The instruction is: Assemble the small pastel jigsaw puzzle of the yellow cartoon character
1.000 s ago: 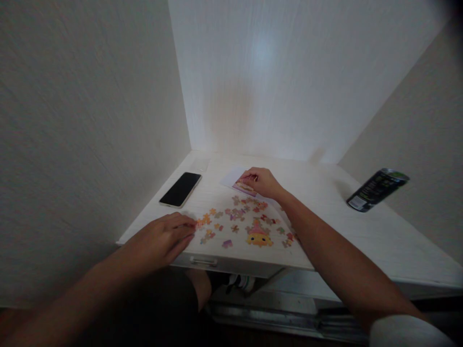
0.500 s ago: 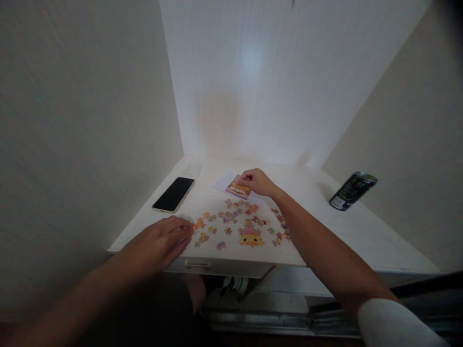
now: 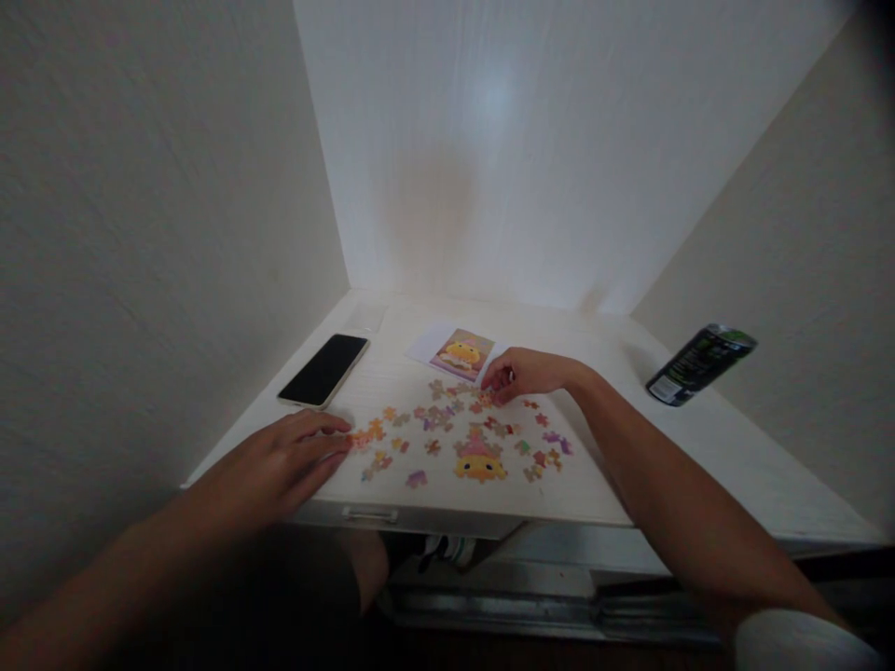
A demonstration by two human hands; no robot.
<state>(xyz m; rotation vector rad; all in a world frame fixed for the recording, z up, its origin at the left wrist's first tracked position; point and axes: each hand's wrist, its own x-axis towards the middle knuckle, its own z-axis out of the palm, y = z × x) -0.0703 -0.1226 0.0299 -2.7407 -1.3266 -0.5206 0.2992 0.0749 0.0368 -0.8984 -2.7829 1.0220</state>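
**Puzzle barely begun: one small cluster joined, the rest loose**

Your right hand (image 3: 523, 374) is down on the white wooden desk (image 3: 699, 438), fingers curled and drawn together over the loose pieces at the far edge of the scatter; it looks like a pinch on one small piece, though the piece itself is too small to make out. Your left hand (image 3: 276, 464) lies flat at the near left, fingers spread and extended, their tips touching an orange piece at the left edge of the small multicoloured cardboard jigsaw pieces (image 3: 447, 431).

Between your hands, those pieces lie mostly separate. Only the joined yellow-and-pink cluster (image 3: 479, 459) near the front edge looks assembled, so by my reading most of the joining is left.

Just beyond your right hand lies the little reference picture card (image 3: 460, 353), showing a yellow figure. Further left sits the black flat smartphone (image 3: 324, 370), screen dark. Well off to the right stands a dark drinks can with green markings (image 3: 699, 364).
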